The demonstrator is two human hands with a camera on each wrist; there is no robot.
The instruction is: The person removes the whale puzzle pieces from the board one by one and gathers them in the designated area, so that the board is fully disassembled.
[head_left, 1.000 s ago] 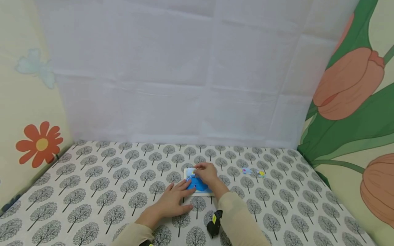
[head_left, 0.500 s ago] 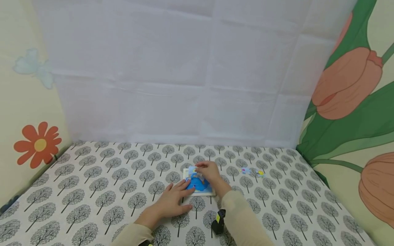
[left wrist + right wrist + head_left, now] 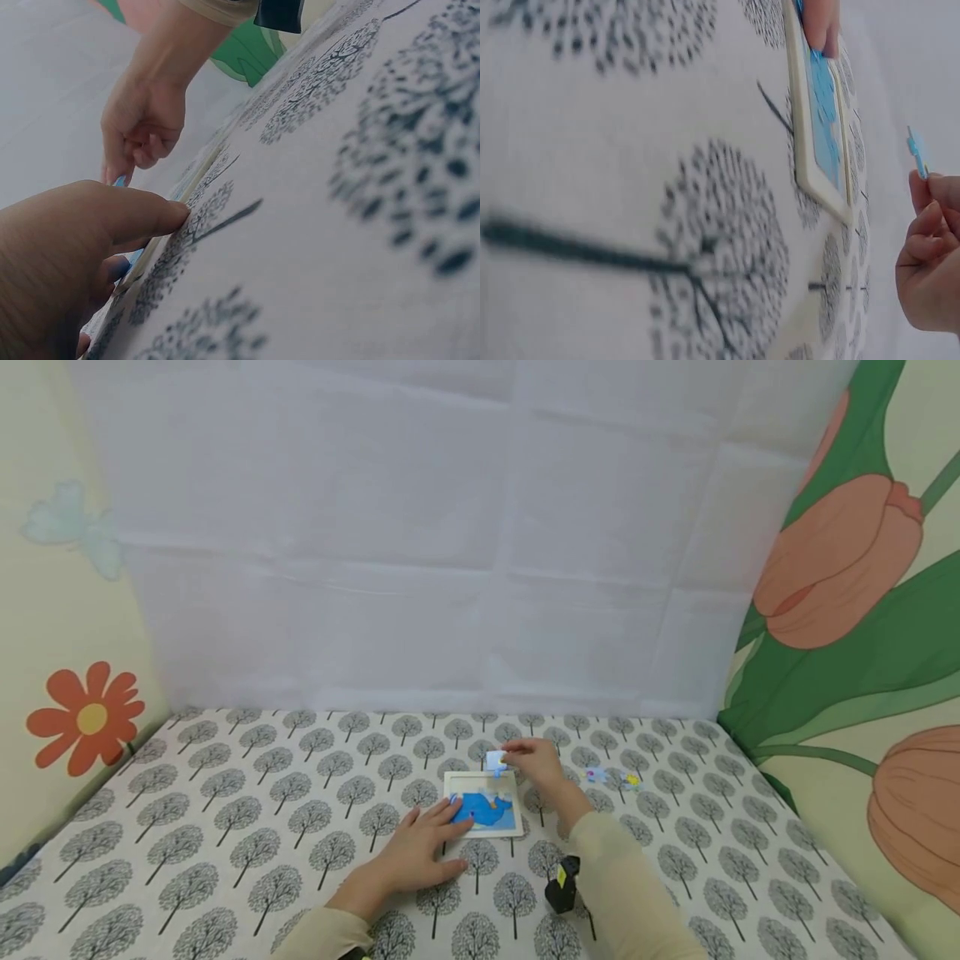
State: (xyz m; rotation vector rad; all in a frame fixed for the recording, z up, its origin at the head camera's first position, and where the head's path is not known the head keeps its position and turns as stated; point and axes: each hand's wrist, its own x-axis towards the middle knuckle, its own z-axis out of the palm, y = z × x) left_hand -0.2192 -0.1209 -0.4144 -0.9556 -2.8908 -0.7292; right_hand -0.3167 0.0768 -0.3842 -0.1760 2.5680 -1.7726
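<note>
A small white-framed jigsaw puzzle [image 3: 480,774] lies on the table, showing a blue whale [image 3: 487,812]. Its upper strip looks bare and pale. My left hand [image 3: 418,853] rests with extended fingers on the left part of the puzzle, covering some of it. Just beyond the frame's far edge, my right hand [image 3: 536,765] pinches a light-blue puzzle piece [image 3: 494,761] between thumb and fingers. In the right wrist view the piece [image 3: 917,154] is held up clear of the frame [image 3: 804,150]. The left wrist view mostly hides the puzzle behind the left hand [image 3: 82,240].
Two loose puzzle pieces, one with a purple spot [image 3: 596,774] and one with yellow [image 3: 632,780], lie right of the frame. A tree-print cloth [image 3: 300,843] covers the table. A white sheet [image 3: 420,568] hangs behind it. A black wrist device [image 3: 561,885] sits by the right sleeve.
My right hand has lifted the light-blue piece off the top of the puzzle and carried it up and to the right, uncovering the frame's far edge. The left hand has stayed in place.
</note>
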